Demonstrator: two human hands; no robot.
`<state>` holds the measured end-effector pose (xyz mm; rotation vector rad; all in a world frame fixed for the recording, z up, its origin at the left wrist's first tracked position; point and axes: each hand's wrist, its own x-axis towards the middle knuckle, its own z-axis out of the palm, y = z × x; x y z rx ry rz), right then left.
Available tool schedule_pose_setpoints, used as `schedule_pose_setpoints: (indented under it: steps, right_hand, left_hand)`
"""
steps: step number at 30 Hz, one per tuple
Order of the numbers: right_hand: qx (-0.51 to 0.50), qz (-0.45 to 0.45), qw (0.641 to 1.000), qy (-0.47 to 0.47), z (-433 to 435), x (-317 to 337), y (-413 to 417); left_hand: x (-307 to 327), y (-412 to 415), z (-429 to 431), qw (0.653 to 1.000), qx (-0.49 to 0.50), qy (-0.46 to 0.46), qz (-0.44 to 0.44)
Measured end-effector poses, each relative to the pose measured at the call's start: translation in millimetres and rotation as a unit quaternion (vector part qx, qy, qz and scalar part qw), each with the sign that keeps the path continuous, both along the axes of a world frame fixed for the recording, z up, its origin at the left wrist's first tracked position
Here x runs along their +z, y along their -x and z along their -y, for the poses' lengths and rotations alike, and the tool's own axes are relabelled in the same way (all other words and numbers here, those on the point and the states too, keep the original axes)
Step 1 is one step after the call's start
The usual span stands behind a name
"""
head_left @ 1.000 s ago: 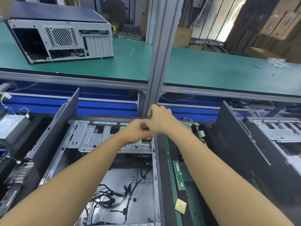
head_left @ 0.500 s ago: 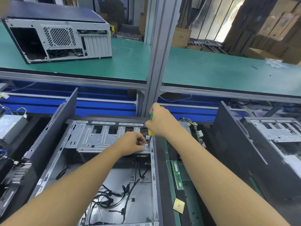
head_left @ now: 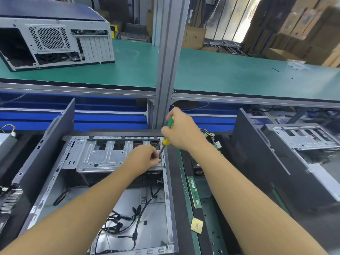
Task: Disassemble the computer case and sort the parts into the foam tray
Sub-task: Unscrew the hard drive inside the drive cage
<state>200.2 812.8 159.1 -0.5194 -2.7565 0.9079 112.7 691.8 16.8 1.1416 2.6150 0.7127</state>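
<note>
An open computer case (head_left: pixel 166 190) lies flat before me, with loose black cables (head_left: pixel 128 218) on its floor. A silver drive cage (head_left: pixel 99 155) spans its far end. My right hand (head_left: pixel 184 134) grips a green and yellow screwdriver (head_left: pixel 166 138), held nearly upright with its tip down at the cage's right end. My left hand (head_left: pixel 142 159) rests on the cage beside the tip, fingers curled and pinching at the spot; what it pinches is too small to see.
A green memory stick (head_left: pixel 194 192) and a gold processor chip (head_left: pixel 196 225) lie on the dark foam tray (head_left: pixel 211 232) right of the case. Dark side panels (head_left: pixel 46 150) stand left and right. Another case (head_left: pixel 55 43) sits on the green upper shelf (head_left: pixel 230 74); a post (head_left: pixel 165 70) rises ahead.
My hands have separated. The left hand dropped down onto the drive cage, and the right hand lifted, bringing the screwdriver upright with its tip at the cage.
</note>
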Motion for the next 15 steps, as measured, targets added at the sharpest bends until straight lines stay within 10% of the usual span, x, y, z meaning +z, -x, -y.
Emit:
schedule_pose_setpoints:
  steps: [5,15]
  right_hand:
    - [-0.075,-0.069,0.995,-0.017,-18.4,17.3,-12.1]
    - [-0.2,-0.022,0.979,-0.044,-67.5,-24.6,-92.3]
  left_hand:
    - [26.8,-7.6,-5.9,0.989,-0.004,-0.121,0.083]
    - [19.6,-101.2,-97.7,0.959,-0.246,0.071,0.122]
